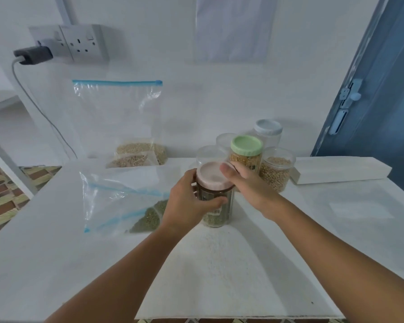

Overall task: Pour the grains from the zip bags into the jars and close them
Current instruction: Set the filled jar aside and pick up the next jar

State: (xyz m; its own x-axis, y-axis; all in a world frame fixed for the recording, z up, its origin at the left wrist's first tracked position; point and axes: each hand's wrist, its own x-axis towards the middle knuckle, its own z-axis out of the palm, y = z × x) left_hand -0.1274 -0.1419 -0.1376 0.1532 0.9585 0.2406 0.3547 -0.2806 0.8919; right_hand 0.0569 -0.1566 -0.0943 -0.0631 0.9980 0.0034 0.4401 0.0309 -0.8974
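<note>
While the lid is being fitted, each line reads outward from the jar.
Jar [216,206]: upright mid-table, green grains inside, pink lid [214,177] on its mouth.
Left hand [189,201]: grip curled round the jar's side, likely to steady it.
Right hand [245,183]: fingers closed over the lid's rim, apparently to seat or twist it.
Bag [124,201]: flat just left, some green grains left inside.
Other jars [246,152]: clustered behind.
Table [56,252]: white, against a white wall with sockets [77,41].

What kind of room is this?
Probably a home kitchen or pantry corner: jars of grain on a white table, a zip bag against the wall, a wall socket.
</note>
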